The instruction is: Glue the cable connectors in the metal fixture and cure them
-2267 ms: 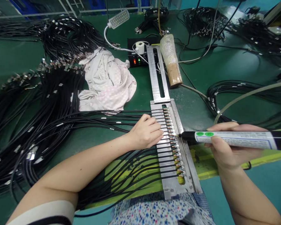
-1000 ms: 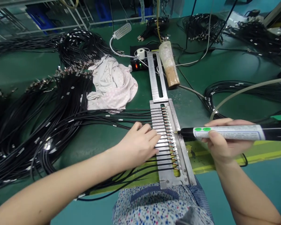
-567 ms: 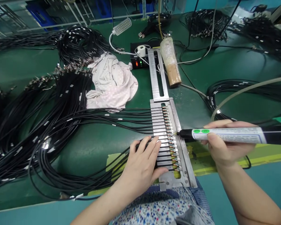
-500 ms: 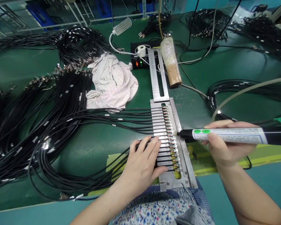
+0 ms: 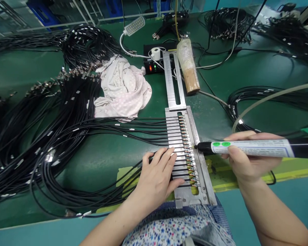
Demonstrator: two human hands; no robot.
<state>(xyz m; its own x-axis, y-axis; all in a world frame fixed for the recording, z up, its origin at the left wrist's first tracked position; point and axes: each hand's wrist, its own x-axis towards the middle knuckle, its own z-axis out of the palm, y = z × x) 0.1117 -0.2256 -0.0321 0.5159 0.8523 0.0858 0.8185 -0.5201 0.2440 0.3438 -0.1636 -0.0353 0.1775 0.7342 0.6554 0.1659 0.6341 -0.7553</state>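
A metal jig [image 5: 172, 135] holds a row of thin black cables [image 5: 146, 130] side by side, their metal connector ends [image 5: 185, 138] lined up along its right part. My left hand [image 5: 157, 171] rests palm down over the lower cables and the jig's left edge, fingers stretched out; what lies under the palm is hidden. Gripped in my right hand [image 5: 242, 157] is a thick pen-shaped tool [image 5: 251, 147] with a white label, two green stickers and black ends. Its narrow tip meets the connector row near the middle, at the jig's right rail; exact contact is too small to tell.
Large bundles of black cables [image 5: 74, 99] cover the left side. A crumpled pale cloth [image 5: 125, 89], a black control box [image 5: 157, 65] with lit indicators, a small lamp [image 5: 135, 26] and a plastic-wrapped handle [image 5: 188, 68] lie beyond the jig. A hose [image 5: 272, 99] crosses at right.
Almost nothing differs: the view has shifted very slightly. Both hands and the pen-shaped tool keep their places at the jig.
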